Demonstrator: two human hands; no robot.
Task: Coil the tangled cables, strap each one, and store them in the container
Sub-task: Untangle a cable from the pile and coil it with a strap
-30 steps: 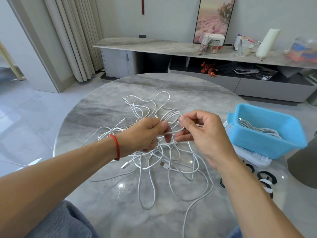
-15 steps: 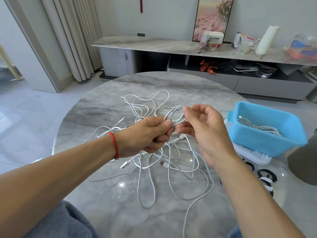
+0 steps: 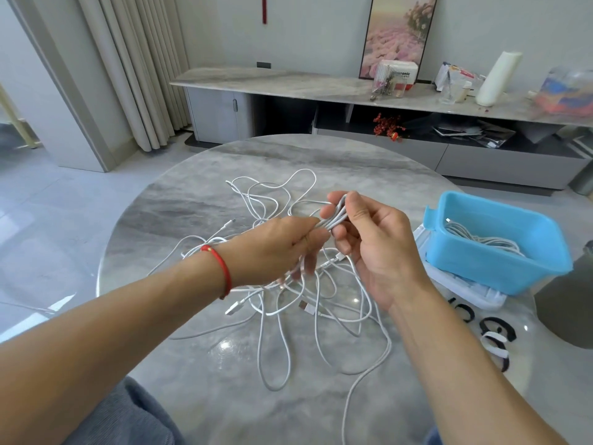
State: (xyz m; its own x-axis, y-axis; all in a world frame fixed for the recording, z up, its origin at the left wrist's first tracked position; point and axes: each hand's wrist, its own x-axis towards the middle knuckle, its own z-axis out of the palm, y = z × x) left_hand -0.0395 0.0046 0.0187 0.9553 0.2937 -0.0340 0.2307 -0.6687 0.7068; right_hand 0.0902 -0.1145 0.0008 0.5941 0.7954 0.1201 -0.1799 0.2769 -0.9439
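Observation:
Several white cables [image 3: 288,303] lie tangled on the round marble table [image 3: 179,213]. Above the tangle I hold a small bundle of folded white cable loops [image 3: 333,218]. My left hand [image 3: 276,248], with a red string on its wrist, pinches one end of the bundle. My right hand [image 3: 372,242] grips the other end between thumb and fingers. Strands trail down from the bundle into the tangle. A blue plastic container [image 3: 494,245] at the right holds a coiled white cable [image 3: 481,240]. Black and white straps [image 3: 494,332] lie on the table near it.
The container rests on a white lid [image 3: 462,287]. A long low cabinet [image 3: 353,91] with a picture, boxes and a white roll stands beyond the table. Curtains [image 3: 138,69] hang at the back left. A grey stool [image 3: 564,309] is at the right edge.
Both hands lifted the bundle higher above the tangle. My right hand turned palm-up and closed further round the folded loops, which are now gathered tighter between the two hands.

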